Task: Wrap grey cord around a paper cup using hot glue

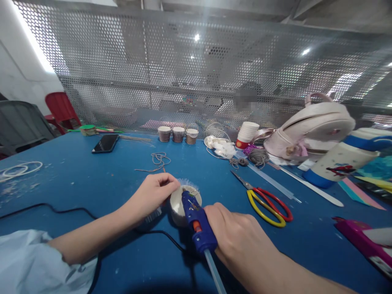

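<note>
My right hand (234, 230) is wrapped round a blue glue gun (200, 226), with a clear glue stick (215, 272) sticking out of its back end. The gun's nozzle points into a small whitish cup (177, 206) in front of me. My left hand (159, 188) pinches the cup's left rim between thumb and fingers. Behind the cup shows a bit of clear, ridged plastic (188, 183). The inside of the cup is partly hidden by the gun, so I cannot make out the nozzle's tip.
Scissors (266, 204) with red and yellow handles lie to the right. A black cord (167, 234) runs under my left arm. Behind are a phone (105, 143), three small cups (178, 134), stacked paper cups (247, 132) and grey yarn (259, 156). A bag (312, 122) and bottle (343, 161) stand right.
</note>
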A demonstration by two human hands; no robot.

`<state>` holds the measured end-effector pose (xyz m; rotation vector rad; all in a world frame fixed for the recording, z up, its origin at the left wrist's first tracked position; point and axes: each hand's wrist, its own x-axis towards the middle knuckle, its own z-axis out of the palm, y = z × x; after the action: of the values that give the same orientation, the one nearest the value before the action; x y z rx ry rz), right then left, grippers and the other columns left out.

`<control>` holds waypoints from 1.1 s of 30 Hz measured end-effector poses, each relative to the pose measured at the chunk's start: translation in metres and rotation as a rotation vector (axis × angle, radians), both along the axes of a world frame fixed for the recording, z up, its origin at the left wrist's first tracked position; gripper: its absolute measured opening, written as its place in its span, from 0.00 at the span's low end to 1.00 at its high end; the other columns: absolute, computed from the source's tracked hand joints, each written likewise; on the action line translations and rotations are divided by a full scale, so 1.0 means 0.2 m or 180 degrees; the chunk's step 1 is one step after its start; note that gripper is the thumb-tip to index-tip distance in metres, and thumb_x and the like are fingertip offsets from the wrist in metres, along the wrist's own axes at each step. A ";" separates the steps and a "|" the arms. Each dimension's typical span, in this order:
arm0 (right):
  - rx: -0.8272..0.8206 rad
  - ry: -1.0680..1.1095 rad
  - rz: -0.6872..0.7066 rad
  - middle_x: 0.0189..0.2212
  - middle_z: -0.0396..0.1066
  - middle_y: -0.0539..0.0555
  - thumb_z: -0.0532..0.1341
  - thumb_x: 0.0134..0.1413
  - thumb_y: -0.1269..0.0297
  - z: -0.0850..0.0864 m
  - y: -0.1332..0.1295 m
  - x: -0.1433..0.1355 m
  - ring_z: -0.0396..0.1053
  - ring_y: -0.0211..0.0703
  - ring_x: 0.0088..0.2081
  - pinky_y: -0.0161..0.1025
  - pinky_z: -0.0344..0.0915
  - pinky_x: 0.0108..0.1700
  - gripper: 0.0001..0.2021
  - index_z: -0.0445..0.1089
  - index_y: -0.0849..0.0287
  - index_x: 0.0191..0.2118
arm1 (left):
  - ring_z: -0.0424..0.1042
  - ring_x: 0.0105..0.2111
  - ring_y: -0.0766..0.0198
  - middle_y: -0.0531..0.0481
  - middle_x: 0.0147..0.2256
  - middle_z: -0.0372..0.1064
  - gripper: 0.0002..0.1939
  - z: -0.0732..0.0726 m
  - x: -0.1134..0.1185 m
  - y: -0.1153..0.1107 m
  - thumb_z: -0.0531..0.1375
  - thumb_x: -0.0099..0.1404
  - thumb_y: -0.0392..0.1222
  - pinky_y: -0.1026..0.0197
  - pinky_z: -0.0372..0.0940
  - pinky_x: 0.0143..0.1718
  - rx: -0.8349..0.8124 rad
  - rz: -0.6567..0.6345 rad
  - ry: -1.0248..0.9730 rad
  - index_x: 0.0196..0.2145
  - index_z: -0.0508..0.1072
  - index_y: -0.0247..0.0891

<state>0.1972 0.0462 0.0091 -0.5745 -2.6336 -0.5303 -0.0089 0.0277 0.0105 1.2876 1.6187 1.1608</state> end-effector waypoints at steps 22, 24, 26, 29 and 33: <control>0.0137 0.0047 -0.0006 0.18 0.62 0.49 0.47 0.40 0.84 0.01 -0.01 0.00 0.58 0.38 0.13 0.36 0.41 0.18 0.13 0.57 0.57 0.26 | 0.57 0.20 0.69 0.56 0.19 0.60 0.12 0.00 0.01 -0.01 0.58 0.55 0.48 0.65 0.52 0.22 -0.0031 0.0028 -0.0063 0.24 0.70 0.36; 0.0136 0.0024 -0.0044 0.18 0.62 0.50 0.48 0.39 0.84 0.01 -0.02 0.00 0.58 0.38 0.14 0.36 0.41 0.18 0.14 0.57 0.56 0.26 | 0.57 0.21 0.69 0.56 0.20 0.60 0.12 0.01 0.01 -0.01 0.58 0.55 0.48 0.65 0.52 0.23 -0.0003 -0.0008 -0.0066 0.24 0.70 0.36; 0.0136 -0.0012 -0.0069 0.19 0.62 0.50 0.48 0.39 0.84 0.01 -0.02 0.00 0.58 0.38 0.14 0.36 0.40 0.18 0.13 0.56 0.56 0.27 | 0.56 0.21 0.69 0.56 0.20 0.60 0.12 0.01 0.01 -0.01 0.58 0.56 0.48 0.65 0.52 0.24 -0.0006 -0.0021 -0.0066 0.24 0.70 0.36; 0.0166 -0.0041 -0.0117 0.19 0.61 0.50 0.49 0.40 0.83 0.01 -0.02 0.00 0.58 0.39 0.14 0.36 0.40 0.19 0.13 0.56 0.56 0.26 | 0.56 0.21 0.69 0.56 0.20 0.60 0.12 0.01 0.02 -0.02 0.58 0.55 0.48 0.65 0.51 0.23 -0.0031 -0.0012 -0.0060 0.24 0.70 0.36; -0.0100 0.0048 -0.0073 0.19 0.62 0.50 0.48 0.44 0.82 0.02 -0.03 0.02 0.59 0.40 0.14 0.37 0.41 0.18 0.11 0.58 0.57 0.27 | 0.56 0.20 0.68 0.56 0.20 0.60 0.12 0.01 0.02 -0.02 0.57 0.55 0.49 0.65 0.51 0.23 -0.0050 -0.0028 -0.0050 0.24 0.70 0.36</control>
<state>0.2002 0.0395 0.0133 -0.6166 -2.6284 -0.4904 -0.0050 0.0235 0.0128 1.2714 1.6063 1.1480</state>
